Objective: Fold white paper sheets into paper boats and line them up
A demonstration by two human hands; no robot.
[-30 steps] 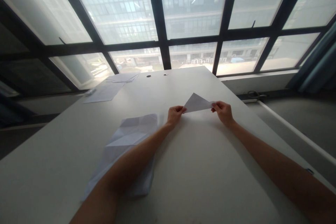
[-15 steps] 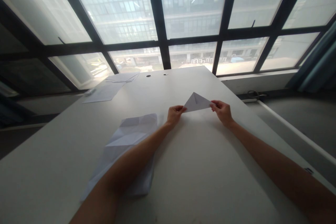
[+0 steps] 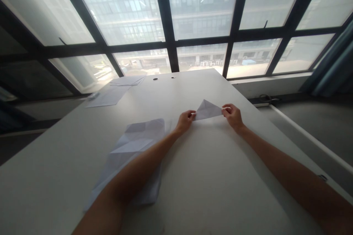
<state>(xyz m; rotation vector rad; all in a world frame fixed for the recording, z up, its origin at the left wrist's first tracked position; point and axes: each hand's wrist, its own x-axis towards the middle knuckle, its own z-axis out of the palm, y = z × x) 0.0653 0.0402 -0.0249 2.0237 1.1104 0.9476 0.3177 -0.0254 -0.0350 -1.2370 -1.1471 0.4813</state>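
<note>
A folded piece of white paper, with a pointed top and a flat lower edge, is stretched between my two hands above the table. My left hand pinches its left corner between thumb and fingers. The right corner is gripped the same way by my right hand. A crease runs down from the paper's peak. Left of my left hand lies a larger creased sheet of white paper, partly covered by my left forearm.
The white table stretches toward large dark-framed windows. More paper sheets lie at its far left. Two small round marks or holes show near the far edge. A white rail runs along the floor at right, below a blue curtain.
The folded paper has tilted and dropped slightly, and its lower band now shows taller below the peak. Both hands keep hold of its corners, with small finger shifts.
</note>
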